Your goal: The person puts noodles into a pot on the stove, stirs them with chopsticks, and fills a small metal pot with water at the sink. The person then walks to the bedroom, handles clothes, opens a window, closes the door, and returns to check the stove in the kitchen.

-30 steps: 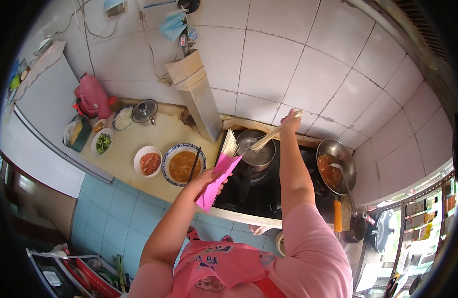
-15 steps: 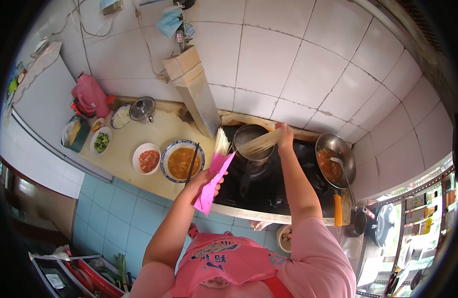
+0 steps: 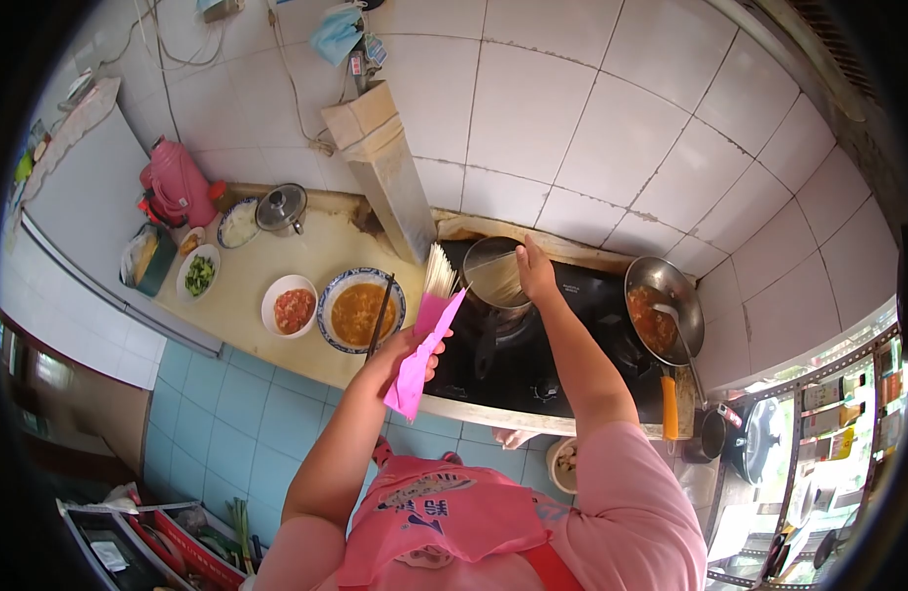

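Observation:
My left hand (image 3: 415, 357) is wrapped round a pink packet (image 3: 421, 353), and pale dry noodles (image 3: 440, 271) stick out of its upper end. A pair of dark chopsticks (image 3: 380, 313) slants across the bowl of orange-brown soup (image 3: 361, 311) beside that hand. At the right rim of a small pot (image 3: 482, 258) on the stove is my right hand (image 3: 535, 268), its fingers close together. Loose noodles (image 3: 503, 282) lie in the pot, their ends close by the fingers. Whether the fingers still grip any of them is too unclear to tell.
A wok (image 3: 641, 295) with red food and a ladle sits at the stove's right. On the left counter are a bowl of red pieces (image 3: 294, 309), a bowl of greens (image 3: 198, 273), a glass lid (image 3: 281, 209) and a pink flask (image 3: 180, 185). A metal duct (image 3: 395, 187) stands behind.
My right hand has moved down and left to the pot's rim. The noodles it held beside the pot are now down inside it. My left hand keeps the pink packet in nearly the same place.

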A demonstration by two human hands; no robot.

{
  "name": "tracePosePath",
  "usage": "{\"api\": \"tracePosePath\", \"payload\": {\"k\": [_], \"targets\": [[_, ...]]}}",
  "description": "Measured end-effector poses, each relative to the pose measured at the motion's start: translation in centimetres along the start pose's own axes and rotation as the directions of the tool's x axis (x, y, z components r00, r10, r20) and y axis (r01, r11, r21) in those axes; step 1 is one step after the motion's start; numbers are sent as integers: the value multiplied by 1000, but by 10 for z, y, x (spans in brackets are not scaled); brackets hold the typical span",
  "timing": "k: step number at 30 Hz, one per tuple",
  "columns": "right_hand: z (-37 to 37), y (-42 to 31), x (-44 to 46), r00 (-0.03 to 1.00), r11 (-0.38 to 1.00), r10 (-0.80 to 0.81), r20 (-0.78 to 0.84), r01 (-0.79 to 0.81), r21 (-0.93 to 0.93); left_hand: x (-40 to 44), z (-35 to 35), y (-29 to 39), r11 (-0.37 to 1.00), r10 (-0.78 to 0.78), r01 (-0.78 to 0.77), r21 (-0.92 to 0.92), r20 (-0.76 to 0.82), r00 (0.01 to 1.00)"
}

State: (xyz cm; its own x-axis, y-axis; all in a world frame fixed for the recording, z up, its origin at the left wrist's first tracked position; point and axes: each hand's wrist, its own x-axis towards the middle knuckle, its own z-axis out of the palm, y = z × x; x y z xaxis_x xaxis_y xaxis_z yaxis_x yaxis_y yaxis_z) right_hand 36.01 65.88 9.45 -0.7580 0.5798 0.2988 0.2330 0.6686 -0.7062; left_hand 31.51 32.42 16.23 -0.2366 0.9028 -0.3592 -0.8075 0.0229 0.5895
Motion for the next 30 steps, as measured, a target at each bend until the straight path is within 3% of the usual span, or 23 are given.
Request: {"api": "tracePosePath", "payload": {"k": [4,6,9,13,15,16,17,18,21,24,26,27,28,30], "targets": [[6,12,-1,997,988,-54,47,60,-140,0,0,0,1000,-13,13,-6,-1,1000],[13,16,-6,981,921,-180,69,193,-339,3,-2,-1,1000,-16,16,-7,12,1000],[15,12,-12,979,859,-168,114,202,-470,5,-3,-2,999,-15,17,-30,56,998],[-8,-13,-5,948,818,-317,-5,271,-507,7,-1,-3,1000,-16,17,-18,53,998],[-24,-36,2,943,936,-313,-109,287,-206,9,2,-2,999,-31,32,-15,55,998],[-29,-44,5,943,936,-313,-112,286,-206,10,5,-2,999,-32,32,-4,47,998],[-32,-53,7,988,977,10,152,-42,209,11,10,-2,999,-31,31,9,41,999],[-36,-64,7,844,759,195,500,-453,467,12,18,-1,999,-33,32,13,44,999],[-38,-92,-10,801,680,193,567,-526,511,9,37,2,973,11,12,231,-96,995],[-34,-87,-12,746,627,213,631,-600,497,9,47,2,961,21,15,276,-127,992],[-36,-86,-16,655,564,198,729,-684,462,11,45,1,959,11,27,281,-131,991],[-39,-92,-17,718,591,267,643,-649,480,12,44,0,959,4,35,282,-136,991],[-42,-84,-14,718,589,269,642,-650,480,12,42,1,959,0,39,282,-136,991],[-57,-57,-2,917,710,246,312,-390,587,12,34,3,975,-35,71,209,-169,985]]}}
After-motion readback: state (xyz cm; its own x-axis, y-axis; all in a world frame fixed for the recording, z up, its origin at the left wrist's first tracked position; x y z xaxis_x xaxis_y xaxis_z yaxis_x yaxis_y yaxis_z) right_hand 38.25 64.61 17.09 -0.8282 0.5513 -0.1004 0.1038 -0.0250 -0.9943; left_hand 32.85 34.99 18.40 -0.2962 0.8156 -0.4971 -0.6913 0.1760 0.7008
